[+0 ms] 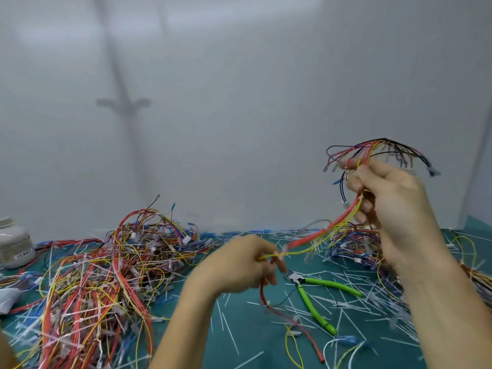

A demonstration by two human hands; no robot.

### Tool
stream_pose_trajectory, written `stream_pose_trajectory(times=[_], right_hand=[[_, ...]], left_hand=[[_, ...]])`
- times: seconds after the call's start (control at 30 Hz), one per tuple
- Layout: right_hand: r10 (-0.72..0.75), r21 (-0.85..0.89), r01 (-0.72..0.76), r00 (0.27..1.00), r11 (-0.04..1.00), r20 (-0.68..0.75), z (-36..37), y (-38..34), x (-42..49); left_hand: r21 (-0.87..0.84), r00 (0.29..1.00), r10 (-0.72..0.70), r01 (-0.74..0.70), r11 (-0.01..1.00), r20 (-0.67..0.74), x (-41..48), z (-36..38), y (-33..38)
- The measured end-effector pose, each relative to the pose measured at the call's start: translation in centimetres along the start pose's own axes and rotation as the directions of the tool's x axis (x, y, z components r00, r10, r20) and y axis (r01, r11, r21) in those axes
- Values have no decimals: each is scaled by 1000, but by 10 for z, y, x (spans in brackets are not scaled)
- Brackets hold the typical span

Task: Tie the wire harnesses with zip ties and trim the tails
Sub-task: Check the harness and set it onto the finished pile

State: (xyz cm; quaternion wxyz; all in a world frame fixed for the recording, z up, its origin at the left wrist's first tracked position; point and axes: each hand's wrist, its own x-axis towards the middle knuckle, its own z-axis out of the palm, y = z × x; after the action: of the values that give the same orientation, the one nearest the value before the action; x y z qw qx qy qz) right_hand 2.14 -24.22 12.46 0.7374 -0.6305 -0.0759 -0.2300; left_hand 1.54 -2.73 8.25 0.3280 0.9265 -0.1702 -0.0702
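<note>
Wire harness (pixel 314 237) — spans left grip (pixel 239 262) to right grip (pixel 394 198).

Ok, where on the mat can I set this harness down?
Barest mat lies at the near edge, between left forearm and green cutters; only scattered trimmed tails there. Crowded: wire pile at left, tangle behind the right hand holding the harness, thick tails right of the cutters.

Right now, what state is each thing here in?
Harness: lifted, spanning two grips.
Left hand: pinches harness's lower end.
Right hand: grips harness, raised.
Cutters: lying untouched, handles spread.
Pile: tangled heap.
Bottle: upright, capped.
</note>
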Motion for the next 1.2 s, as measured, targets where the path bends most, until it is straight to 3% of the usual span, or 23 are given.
stream_pose_trajectory(times=[0.1, 0.2, 0.37, 0.53, 0.67, 0.87, 0.97, 1.1, 1.2], right_hand=[[-28, -304, 28, 1000, 952, 3, -13, 13, 11], [-24, -582, 47, 999, 812, 47, -31, 27, 21], [88, -736, -10, 994, 677, 68, -48, 39, 29], [103, -802, -52, 995, 595, 12, -59, 49, 33], [74, -878, -134, 991, 460, -113, -67, 56, 33], [9, -868, -276, 954, 413, -299, -74, 62, 33], [-40, -847, -297, 936, 440, -349, -80, 59, 32], [-62, -846, -275, 939, 457, -339, -79, 52, 29], [-51, -869, -233, 958, 436, -283, -75, 41, 28]], left_hand=[[230, 998, 15, -29, 973, 64, 13, 27, 9], [271, 994, 44, -69, 960, 99, 20, 52, 17], [133, 990, 80, -95, 987, 121, 30, 86, 27], [188, 993, 84, -68, 980, -78, 52, 126, 25], [-76, 984, 16, -30, 997, -178, 64, 151, 18], [-310, 980, -58, -4, 951, -189, 81, 177, 25], [-448, 993, -57, 4, 894, -104, 85, 187, 40], [-700, 993, -101, 118, 705, 66, 83, 209, 72], [-653, 993, -108, 117, 748, 55, 80, 223, 93]])
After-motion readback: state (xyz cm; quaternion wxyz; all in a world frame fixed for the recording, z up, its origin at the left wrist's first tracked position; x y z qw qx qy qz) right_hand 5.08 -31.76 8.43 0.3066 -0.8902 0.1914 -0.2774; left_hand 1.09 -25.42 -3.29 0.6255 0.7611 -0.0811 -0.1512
